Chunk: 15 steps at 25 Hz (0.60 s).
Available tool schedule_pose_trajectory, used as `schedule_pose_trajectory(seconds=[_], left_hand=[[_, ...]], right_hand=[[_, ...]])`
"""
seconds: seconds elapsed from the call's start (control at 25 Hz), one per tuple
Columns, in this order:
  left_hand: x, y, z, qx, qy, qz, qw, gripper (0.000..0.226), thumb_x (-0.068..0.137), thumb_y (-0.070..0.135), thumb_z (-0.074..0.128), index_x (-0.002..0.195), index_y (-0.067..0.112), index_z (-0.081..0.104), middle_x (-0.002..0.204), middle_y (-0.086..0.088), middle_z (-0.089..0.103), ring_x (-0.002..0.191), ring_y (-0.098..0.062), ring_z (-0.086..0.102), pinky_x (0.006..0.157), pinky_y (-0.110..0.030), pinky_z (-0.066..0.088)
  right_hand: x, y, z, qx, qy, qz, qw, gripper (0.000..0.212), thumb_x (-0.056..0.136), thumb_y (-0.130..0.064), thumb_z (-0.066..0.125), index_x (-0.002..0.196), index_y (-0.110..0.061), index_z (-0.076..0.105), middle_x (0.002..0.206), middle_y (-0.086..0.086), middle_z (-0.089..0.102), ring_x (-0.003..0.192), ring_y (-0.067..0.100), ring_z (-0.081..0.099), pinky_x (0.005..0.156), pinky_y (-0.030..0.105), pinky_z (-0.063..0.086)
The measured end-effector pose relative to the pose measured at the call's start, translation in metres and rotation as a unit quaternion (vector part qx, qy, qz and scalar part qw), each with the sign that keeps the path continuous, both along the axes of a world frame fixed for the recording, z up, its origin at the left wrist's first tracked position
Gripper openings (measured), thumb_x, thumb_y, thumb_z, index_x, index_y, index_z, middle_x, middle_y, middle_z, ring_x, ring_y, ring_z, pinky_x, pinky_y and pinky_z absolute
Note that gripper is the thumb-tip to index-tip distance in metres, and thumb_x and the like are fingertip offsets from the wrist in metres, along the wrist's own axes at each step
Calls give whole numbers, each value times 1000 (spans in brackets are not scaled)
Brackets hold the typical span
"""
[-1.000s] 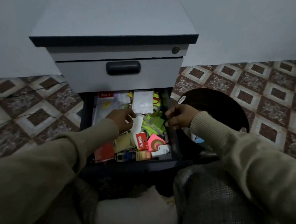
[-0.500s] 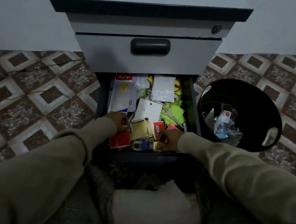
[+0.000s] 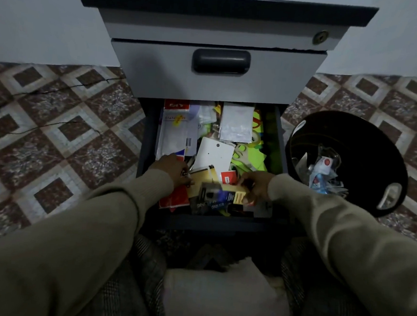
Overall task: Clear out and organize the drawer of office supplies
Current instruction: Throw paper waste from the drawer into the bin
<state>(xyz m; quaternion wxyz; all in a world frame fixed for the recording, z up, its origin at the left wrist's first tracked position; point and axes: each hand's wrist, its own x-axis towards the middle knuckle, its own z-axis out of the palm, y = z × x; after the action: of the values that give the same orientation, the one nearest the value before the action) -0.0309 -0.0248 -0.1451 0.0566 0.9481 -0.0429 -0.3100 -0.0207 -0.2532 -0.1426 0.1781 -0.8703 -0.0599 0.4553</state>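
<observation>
The lower drawer (image 3: pixel 279 138) of a grey cabinet stands pulled out, crammed with office supplies: a white stationery packet (image 3: pixel 174 130), a white card (image 3: pixel 215 155), a clear bag (image 3: pixel 237 122), green paper and scissors (image 3: pixel 249 158), red packs. My left hand (image 3: pixel 174 167) reaches into the front left and pinches a small item beside a tan card. My right hand (image 3: pixel 255 185) grips a yellow and black packet (image 3: pixel 222 194) at the drawer's front, lifted a little and blurred.
A black waste bin (image 3: pixel 366 144) holding wrappers and plastic stands right of the drawer. The shut upper drawer with its dark handle (image 3: pixel 221 61) overhangs the open one. Thin cables (image 3: pixel 56 125) cross the patterned floor tiles at left. My knees and a pale cushion (image 3: pixel 225 294) lie below.
My right hand came from the bin side down to the drawer's front and took hold of the yellow and black packet. My left hand slid toward the front left. The view shifted down.
</observation>
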Motion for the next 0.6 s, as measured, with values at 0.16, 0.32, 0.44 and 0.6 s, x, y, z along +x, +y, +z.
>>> schedule_pose_trajectory(seconds=[0.16,0.32,0.44,0.6], left_hand=[[0,-7,-1,5,-15,-2,1000,65,81,55,59,133,20,44,132,-12,39,122,-30,39,98,-39,41],[-1,-12,2,7,-15,-11,1000,70,74,53,68,126,12,44,123,-11,51,112,-27,50,91,-36,45],[-4,-14,5,-12,-5,9,1000,73,74,46,72,129,11,38,122,-10,52,111,-27,52,91,-36,45],[-6,-15,0,-56,50,63,995,83,76,37,73,142,17,26,135,-11,45,121,-31,47,99,-41,43]], right_hand=[[8,-13,9,7,-37,-164,986,47,83,-6,66,127,-3,50,132,14,51,121,30,49,94,29,43],[10,-13,8,47,-18,-269,962,48,79,-8,71,122,-2,51,122,18,57,107,32,57,94,39,48],[10,-13,7,65,-18,-303,951,50,77,-9,73,122,-1,51,123,18,57,112,34,56,97,44,47],[10,-14,8,76,-18,-320,944,54,77,-12,73,124,-1,50,125,19,55,113,34,55,96,44,47]])
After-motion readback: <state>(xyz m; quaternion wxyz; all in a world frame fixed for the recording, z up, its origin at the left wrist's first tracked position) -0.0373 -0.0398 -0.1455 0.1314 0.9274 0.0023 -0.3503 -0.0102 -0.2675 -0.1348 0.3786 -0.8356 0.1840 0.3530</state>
